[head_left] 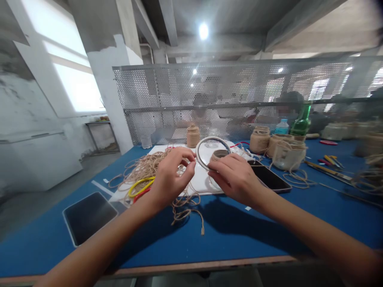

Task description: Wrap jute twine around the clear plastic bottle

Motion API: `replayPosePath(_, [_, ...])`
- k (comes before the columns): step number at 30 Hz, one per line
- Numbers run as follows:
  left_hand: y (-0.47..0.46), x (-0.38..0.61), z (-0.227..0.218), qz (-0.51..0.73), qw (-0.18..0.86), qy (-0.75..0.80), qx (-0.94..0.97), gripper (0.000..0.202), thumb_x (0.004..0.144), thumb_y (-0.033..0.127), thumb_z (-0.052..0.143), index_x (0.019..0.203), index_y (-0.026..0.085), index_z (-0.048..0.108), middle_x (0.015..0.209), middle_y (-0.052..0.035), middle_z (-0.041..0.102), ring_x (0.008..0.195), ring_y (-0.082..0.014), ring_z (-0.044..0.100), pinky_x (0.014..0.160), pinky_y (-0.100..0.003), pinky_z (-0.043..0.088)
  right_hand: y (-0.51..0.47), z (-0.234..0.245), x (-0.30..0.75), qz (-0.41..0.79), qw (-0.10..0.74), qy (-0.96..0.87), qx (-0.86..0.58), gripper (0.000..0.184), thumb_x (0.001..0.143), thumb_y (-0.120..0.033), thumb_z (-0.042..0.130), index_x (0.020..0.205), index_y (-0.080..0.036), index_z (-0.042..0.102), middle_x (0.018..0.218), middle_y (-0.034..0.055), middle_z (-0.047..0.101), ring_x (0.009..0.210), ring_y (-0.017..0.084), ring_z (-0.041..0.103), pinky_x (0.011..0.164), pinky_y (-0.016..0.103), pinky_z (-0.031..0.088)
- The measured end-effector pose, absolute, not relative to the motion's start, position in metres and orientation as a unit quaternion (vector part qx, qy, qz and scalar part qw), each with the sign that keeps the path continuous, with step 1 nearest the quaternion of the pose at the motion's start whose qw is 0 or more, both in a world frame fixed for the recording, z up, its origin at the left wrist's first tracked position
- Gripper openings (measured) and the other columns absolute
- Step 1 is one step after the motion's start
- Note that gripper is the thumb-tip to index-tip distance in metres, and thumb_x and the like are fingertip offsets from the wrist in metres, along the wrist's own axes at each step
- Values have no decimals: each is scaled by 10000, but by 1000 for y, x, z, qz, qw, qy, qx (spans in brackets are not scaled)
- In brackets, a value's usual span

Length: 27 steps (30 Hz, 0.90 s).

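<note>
My right hand (235,173) grips a thin, ring-shaped roll of tape (201,158) by its lower right edge, holding it upright above the table. Just left of the ring is my left hand (175,169), its fingers curled and the thumb a little apart from the index finger; I see nothing between them. Behind the ring, partly covered by my right hand, is a twine-wrapped jar (220,153) on a white sheet (193,184). Beside my left hand lies a tangled heap of jute twine (146,164), with loose ends trailing below it.
Yellow tubing (140,184) lies by the twine. A dark tablet (89,217) is at left, a black phone-like device (271,176) at right. Twine-wrapped jars (259,139), a green bottle (302,119) and pliers (330,160) stand or lie at right. A perforated metal screen (176,103) rises behind.
</note>
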<state>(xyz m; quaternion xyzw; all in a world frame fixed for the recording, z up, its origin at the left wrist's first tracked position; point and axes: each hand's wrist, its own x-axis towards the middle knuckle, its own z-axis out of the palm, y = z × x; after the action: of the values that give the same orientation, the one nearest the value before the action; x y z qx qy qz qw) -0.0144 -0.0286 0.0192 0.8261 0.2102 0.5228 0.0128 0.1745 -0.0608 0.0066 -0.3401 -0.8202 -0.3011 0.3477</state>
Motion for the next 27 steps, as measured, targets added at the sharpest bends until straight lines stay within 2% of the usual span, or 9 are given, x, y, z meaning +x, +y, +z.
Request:
replayPosePath(3, [-33,-15,19,502,4,194,843,62,786,96,478,790,156,494,977,-61,589,962,-147,541,800,-261,460,-64,8,174,-259,303,-847,-352,194,857,-223,402,926,-118,549,730,63,585,677,171,479,647,305,338])
replayPosePath(6, [-38,-17,20,479,-17,170,861,62,780,101,477,791,160,489,990,-69,600,1009,-155,534,874,-286,423,-68,11,174,-233,269,-865,-354,179,820,-195,365,826,-129,531,691,56,545,637,169,434,644,320,314])
replayPosePath(11, [-44,-18,22,459,-32,156,874,55,773,126,497,802,167,475,1077,-89,577,1047,-168,516,908,-319,401,-71,14,179,-182,315,-856,-368,148,767,-144,335,675,-168,448,632,29,476,608,154,411,657,322,298])
replayPosePath(14, [-44,-17,21,441,-63,166,880,62,782,168,525,819,168,476,1053,-89,575,1012,-176,518,874,-331,417,-70,16,179,-146,337,-845,-390,152,769,-135,318,653,-181,405,616,18,465,591,148,400,642,310,297])
replayPosePath(19, [-46,-12,16,422,-123,138,887,67,809,150,501,874,159,489,872,-53,567,836,-145,519,721,-270,450,-68,21,178,-125,360,-814,-438,179,754,-153,309,583,-201,291,550,0,398,547,143,349,577,291,280])
replayPosePath(22, [-50,-12,14,431,-163,102,882,93,791,105,506,867,153,483,829,-47,564,771,-141,502,679,-270,446,-67,32,192,-86,401,-788,-459,174,747,-157,318,580,-200,335,542,-6,397,532,135,361,539,274,277])
replayPosePath(24, [-52,-13,14,443,-172,85,876,116,775,77,513,860,150,479,808,-44,560,753,-139,498,663,-269,446,-66,43,209,-58,464,-737,-488,194,761,-148,304,595,-198,390,538,-9,397,513,128,369,496,259,268])
replayPosePath(25, [-52,-13,14,450,-166,85,873,124,771,69,513,860,149,479,810,-45,559,761,-141,502,669,-272,449,-66,48,219,-69,494,-705,-503,194,767,-148,306,623,-200,426,532,-16,383,497,125,356,480,256,258])
replayPosePath(27, [-47,-14,13,466,-130,102,869,114,779,75,504,859,153,479,829,-48,559,808,-149,513,717,-292,456,-63,57,236,-86,493,-685,-529,208,763,-146,310,678,-204,491,513,-21,359,479,125,349,467,252,254])
